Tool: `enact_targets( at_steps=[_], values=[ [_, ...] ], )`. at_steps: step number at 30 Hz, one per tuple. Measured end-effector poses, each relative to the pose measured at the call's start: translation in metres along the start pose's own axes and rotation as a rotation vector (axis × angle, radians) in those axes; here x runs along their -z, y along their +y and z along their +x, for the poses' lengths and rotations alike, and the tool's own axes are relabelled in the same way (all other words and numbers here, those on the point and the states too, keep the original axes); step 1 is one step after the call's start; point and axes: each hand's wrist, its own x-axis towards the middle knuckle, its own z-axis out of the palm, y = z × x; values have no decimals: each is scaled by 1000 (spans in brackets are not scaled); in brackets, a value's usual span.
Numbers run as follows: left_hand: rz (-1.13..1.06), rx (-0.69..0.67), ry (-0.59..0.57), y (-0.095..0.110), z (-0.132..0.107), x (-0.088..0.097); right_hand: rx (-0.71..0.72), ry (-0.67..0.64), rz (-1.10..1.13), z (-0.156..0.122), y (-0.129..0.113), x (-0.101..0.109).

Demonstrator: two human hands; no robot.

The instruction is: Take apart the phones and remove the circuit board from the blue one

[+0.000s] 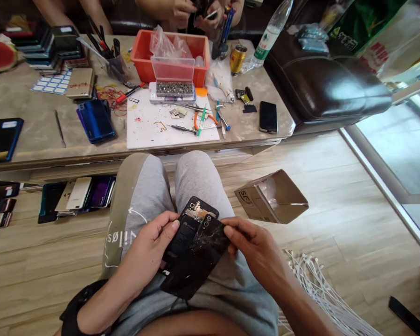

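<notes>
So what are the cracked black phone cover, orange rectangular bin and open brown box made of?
Cracked black phone cover: glossy, probably glass, maybe plastic, given its crack lines and reflections.
Orange rectangular bin: smooth, likely moulded plastic, with even colour and a thick rim.
Open brown box: matte, apparently cardboard, with folded walls.

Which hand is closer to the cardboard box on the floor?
Right. The right hand, pinching the black cover by its edge, is on the side toward the box. The left hand, holding the opened phone, is farther from it.
</notes>
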Motion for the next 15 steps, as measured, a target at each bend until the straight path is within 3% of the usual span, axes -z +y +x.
enact_targets(
  at_steps=[9, 12, 15],
  values=[
    [-368, -108, 208, 3, 22, -54, 208, 263, 115, 62, -14, 8],
    [-385, -97, 250, 11, 27, -62, 204, 296, 158, 72, -18, 3],
    [-332, -79, 260, 14, 32, -58, 189, 315, 224, 78, -20, -4]
  ],
)
